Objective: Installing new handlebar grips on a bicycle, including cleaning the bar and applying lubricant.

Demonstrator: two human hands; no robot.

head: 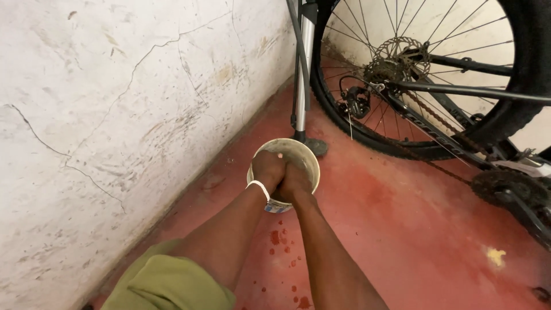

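Observation:
A small whitish bucket (302, 150) stands on the red floor near the wall. Both my hands are pressed together over its near rim, reaching into it. My left hand (267, 170), with a white band at the wrist, is closed against my right hand (294, 181). What lies between them is hidden. Wet dark drops (278, 237) spot the floor just in front of the bucket.
A cracked white wall (115, 115) runs along the left. A bicycle's rear wheel (402, 74) with chain and derailleur stands behind the bucket, to the right. An upright floor pump (304, 74) leans by the wall. My knee in olive cloth (166, 281) is at the bottom.

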